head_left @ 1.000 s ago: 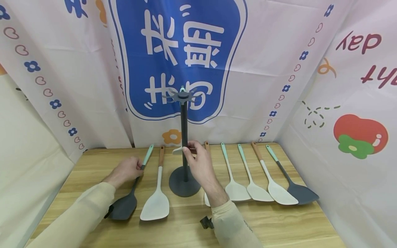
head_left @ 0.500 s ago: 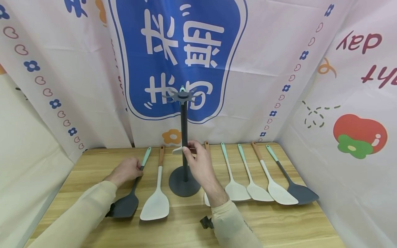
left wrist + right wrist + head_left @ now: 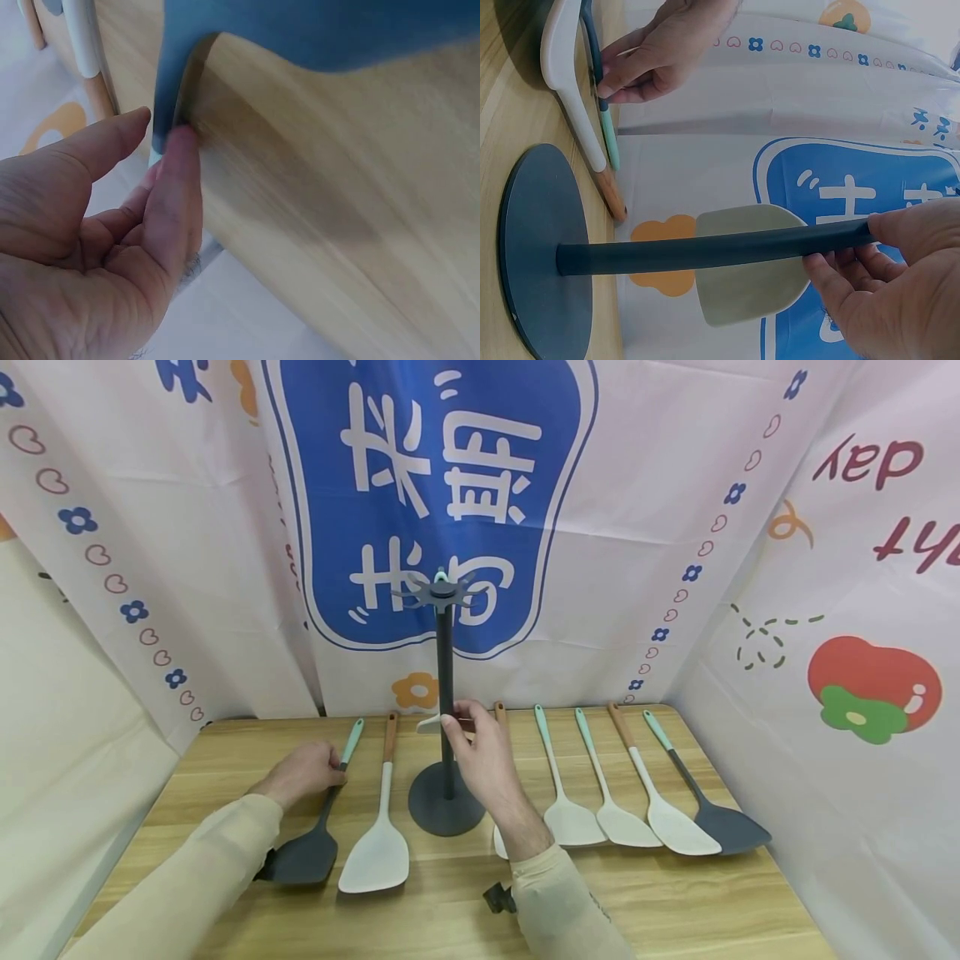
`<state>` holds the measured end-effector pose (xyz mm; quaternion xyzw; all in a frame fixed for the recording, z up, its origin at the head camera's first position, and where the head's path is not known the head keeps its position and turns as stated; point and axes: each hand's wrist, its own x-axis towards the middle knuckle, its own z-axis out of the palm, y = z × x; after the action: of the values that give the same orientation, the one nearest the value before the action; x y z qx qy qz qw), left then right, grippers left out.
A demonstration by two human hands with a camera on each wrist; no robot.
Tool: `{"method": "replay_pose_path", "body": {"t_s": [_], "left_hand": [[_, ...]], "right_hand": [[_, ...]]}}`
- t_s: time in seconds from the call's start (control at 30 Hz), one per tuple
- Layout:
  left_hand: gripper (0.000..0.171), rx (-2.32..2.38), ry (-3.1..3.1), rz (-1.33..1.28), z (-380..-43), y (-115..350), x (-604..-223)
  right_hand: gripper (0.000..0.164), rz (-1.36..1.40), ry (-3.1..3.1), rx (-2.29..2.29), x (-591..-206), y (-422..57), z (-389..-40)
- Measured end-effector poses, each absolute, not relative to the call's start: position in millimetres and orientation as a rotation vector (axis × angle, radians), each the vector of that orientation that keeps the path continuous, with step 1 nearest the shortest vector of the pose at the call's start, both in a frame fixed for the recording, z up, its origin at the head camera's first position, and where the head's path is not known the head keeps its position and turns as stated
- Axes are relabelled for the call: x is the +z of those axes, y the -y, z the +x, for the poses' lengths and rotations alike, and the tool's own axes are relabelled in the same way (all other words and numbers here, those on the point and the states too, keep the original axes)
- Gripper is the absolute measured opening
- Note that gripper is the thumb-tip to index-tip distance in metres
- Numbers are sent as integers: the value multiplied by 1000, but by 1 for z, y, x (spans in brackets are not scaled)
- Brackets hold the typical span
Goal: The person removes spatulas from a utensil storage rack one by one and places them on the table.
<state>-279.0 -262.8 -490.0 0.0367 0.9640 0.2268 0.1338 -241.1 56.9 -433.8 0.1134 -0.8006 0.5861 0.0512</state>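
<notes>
My left hand (image 3: 303, 772) is at the shaft of a dark grey turner with a mint handle (image 3: 303, 856), which lies at the left of the table. In the left wrist view, thumb and fingers stand either side of the turner's shaft (image 3: 169, 97); the contact is partly hidden. My right hand (image 3: 483, 760) holds the pole of a dark utensil stand (image 3: 446, 668), thumb and fingers on opposite sides of the pole (image 3: 727, 246). Behind that pole hangs a pale turner (image 3: 739, 292), mostly hidden in the head view. Beside the left hand lies a white turner with a wooden handle (image 3: 377, 860).
To the right, several turners lie in a row, among them a white one (image 3: 573, 820) and a dark grey one (image 3: 727, 827). The stand's round base (image 3: 446, 817) rests on the wooden table (image 3: 420, 927). Printed cloth (image 3: 622, 552) hangs behind.
The left turner has turned slightly: its handle end shifted left and its blade shifted right and away from me. The left hand stayed at its shaft. My right hand has not visibly moved.
</notes>
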Motion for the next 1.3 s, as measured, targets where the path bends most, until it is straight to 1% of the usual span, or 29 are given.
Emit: {"method": "replay_pose_path", "body": {"t_s": [0.13,0.37,0.47,0.83,1.1,1.3], "left_hand": [[27,657,-2780,101,-281,263,-484],[47,639,-2816,131,-286,261,-464],[50,646,-2835,146,-287,257,-454],[51,765,-2935,240,-291,245,-419],[52,833,-3020,214,-288,232,-391],[52,874,-3044,214,-285,225,-378]], "right_hand": [[35,344,2438,1784,-434,-57,-241],[34,339,2442,1779,-434,-57,-241],[35,342,2440,1778,-434,-57,-241],[36,352,2440,1777,-435,-57,-241],[35,352,2436,1773,-435,-57,-242],[35,351,2438,1771,-435,-57,-241]]}}
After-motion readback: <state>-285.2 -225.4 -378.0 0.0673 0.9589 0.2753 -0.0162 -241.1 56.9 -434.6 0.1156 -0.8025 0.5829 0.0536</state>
